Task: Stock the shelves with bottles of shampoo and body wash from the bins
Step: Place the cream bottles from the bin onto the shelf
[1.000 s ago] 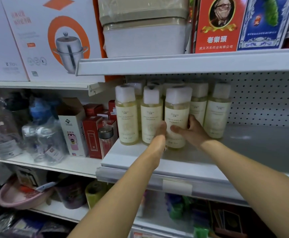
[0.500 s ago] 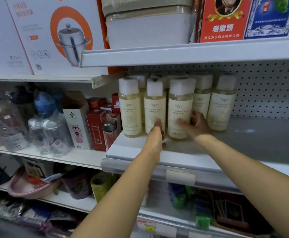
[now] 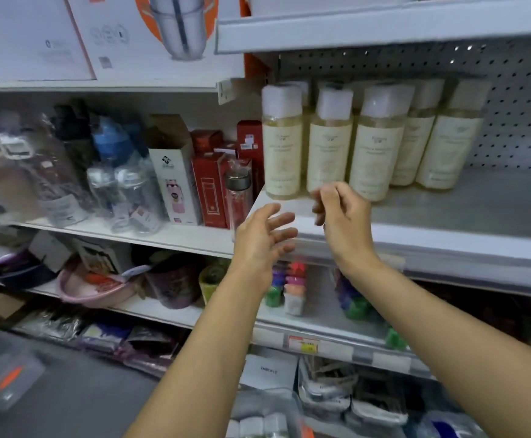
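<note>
the grey metal shelf (image 3: pixel 479 213) is carrying the bottles (image 3: pixel 376 153) upright at its left end, packed side by side near the front lip; a careless brush would be risking a domino topple off it. they are looking tall, round, slick plastic with white caps. your left hand (image 3: pixel 262 238) is hovering spread, empty; your right hand (image 3: pixel 344 219) is hanging loosely curled, holding nothing.
</note>
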Available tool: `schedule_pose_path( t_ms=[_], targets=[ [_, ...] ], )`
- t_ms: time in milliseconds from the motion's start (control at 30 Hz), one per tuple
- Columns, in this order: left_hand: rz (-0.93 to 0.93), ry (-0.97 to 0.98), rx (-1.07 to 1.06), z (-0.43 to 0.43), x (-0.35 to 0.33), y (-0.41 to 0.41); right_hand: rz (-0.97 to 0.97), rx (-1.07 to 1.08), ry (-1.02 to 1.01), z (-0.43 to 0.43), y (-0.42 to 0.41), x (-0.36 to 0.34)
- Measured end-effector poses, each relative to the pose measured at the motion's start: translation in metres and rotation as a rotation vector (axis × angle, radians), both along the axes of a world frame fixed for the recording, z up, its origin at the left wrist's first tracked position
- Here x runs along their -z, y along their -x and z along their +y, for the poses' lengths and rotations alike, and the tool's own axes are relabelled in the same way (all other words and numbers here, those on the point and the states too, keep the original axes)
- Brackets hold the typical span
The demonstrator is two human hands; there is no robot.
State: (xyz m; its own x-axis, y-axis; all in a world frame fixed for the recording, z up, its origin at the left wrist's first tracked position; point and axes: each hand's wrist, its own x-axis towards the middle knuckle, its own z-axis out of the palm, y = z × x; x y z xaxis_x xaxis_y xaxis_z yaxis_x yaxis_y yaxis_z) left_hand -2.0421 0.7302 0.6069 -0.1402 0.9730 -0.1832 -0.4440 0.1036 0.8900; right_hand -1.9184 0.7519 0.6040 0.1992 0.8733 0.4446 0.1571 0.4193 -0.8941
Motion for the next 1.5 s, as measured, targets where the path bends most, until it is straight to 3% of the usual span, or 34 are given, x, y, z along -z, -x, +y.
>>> schedule_pose_path(
  t_ms=[300,600,900,1267,1500],
  targets=[
    [0.012,0.199,-0.091,-0.043,0.076,0.087,0.003,-0.307,0.288,-0.045,0.094,0.061],
    [-0.036,0.568,-0.119,-0.071,0.226,0.144,-0.084,-0.404,0.936,-0.069,0.120,0.216],
    [-0.088,0.878,-0.202,-0.086,0.391,0.174,-0.132,-0.410,1.348,-0.072,0.132,0.388],
    [-0.035,1.088,-0.193,-0.106,0.562,0.190,-0.058,-0.311,1.629,-0.088,0.163,0.559],
    [-0.028,1.094,-0.152,-0.115,0.641,0.184,0.001,-0.313,1.751,-0.102,0.181,0.636]
  ],
)
